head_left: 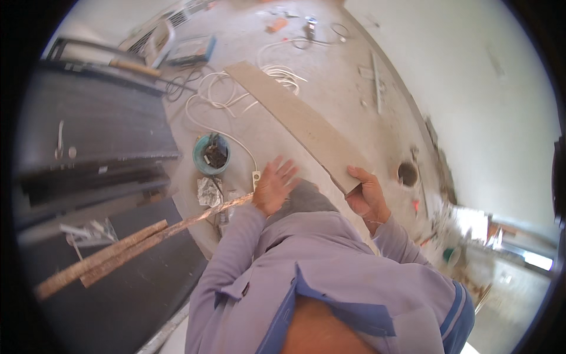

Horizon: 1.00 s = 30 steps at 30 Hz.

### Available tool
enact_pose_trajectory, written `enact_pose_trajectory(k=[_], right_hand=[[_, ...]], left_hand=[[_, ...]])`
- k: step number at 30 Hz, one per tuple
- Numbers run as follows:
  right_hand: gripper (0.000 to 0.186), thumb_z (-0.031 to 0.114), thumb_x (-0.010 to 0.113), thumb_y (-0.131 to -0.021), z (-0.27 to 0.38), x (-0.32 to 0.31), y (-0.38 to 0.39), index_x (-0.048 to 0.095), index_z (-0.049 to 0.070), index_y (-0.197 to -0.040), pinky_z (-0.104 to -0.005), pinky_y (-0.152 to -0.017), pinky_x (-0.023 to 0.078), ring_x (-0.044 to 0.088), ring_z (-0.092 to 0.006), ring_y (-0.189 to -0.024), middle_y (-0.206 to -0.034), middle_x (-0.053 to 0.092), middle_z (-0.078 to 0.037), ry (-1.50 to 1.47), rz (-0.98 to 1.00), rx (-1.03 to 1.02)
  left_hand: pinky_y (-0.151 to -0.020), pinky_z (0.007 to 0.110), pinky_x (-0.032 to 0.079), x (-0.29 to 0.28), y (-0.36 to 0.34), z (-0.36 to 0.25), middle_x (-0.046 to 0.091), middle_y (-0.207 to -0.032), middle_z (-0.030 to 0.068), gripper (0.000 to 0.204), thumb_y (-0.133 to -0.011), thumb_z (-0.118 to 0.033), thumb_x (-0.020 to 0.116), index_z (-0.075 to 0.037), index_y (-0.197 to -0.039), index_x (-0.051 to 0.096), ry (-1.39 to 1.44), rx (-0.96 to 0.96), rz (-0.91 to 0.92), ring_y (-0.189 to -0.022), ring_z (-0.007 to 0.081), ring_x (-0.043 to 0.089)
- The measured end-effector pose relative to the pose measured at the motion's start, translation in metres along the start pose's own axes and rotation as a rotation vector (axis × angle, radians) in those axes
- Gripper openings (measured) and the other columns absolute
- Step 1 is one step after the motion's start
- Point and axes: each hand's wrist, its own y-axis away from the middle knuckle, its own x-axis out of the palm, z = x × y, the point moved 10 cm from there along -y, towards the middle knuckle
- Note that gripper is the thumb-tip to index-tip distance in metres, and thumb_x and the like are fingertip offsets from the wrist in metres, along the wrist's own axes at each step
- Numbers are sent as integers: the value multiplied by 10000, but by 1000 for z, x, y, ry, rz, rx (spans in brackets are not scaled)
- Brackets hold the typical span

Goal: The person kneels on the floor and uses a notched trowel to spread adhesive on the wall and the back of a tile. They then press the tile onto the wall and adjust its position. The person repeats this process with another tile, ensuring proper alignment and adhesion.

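Observation:
A long, flat beige board slants from the upper middle down to my right hand. My right hand is closed on its near end, with the thumb on the top face and the fingers partly hidden underneath. My left hand is held to the left of the board, apart from it, with its fingers spread and nothing in them. The far end of the board lies over a coiled white cable; whether it touches the floor I cannot tell.
A teal bucket with dark items inside stands left of my hands, beside a crumpled silvery bag. Rough wooden strips lie across a dark panel. A round opening or container is at right, near the pale wall.

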Motion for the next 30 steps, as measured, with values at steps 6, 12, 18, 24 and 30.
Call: enact_pose_trajectory(k=[6, 12, 18, 24, 30], right_hand=[[430, 83, 616, -875, 22, -113, 107, 513, -32, -1276, -395, -995, 486, 608, -262, -1133, -1239, 610, -135, -368, -194, -122], [319, 46, 651, -860, 59, -256, 189, 567, 2, -1164, -351, -915, 490, 599, -200, -1039, -1135, 617, -74, -531, -314, -286], [294, -13, 632, -859, 87, -398, 288, 574, -37, -1147, -390, -898, 527, 623, -244, -992, -1115, 629, -117, -642, -547, -423], [322, -29, 658, -831, 76, -490, 363, 583, -40, -1144, -373, -832, 527, 641, -229, -957, -1115, 638, -114, -697, -683, -509], [309, -21, 653, -818, 103, -546, 429, 611, -14, -1124, -336, -813, 511, 648, -201, -911, -1039, 660, -91, -676, -957, -654]], left_hand=[[-1162, 486, 304, 172, -41, 182, 360, -1507, 137, 1037, -807, -624, 683, -32, -1515, 210, -49, -412, 576, -1416, 290, 320], [-1122, 449, 390, 224, -37, 382, 419, -1461, 143, 794, -883, -486, 644, -28, -1457, 342, -36, -705, 476, -1388, 308, 376], [-1044, 422, 452, 234, -50, 538, 522, -1376, 110, 586, -978, -451, 531, -55, -1396, 421, -269, -950, 335, -1283, 278, 496], [-928, 387, 514, 209, -84, 663, 599, -1269, 63, 375, -1003, -381, 543, -122, -1272, 513, -507, -1077, 154, -1177, 211, 569], [-835, 336, 541, 210, -94, 789, 650, -1065, 9, 192, -965, -258, 633, -145, -1108, 575, -620, -1294, 120, -1031, 169, 618]])
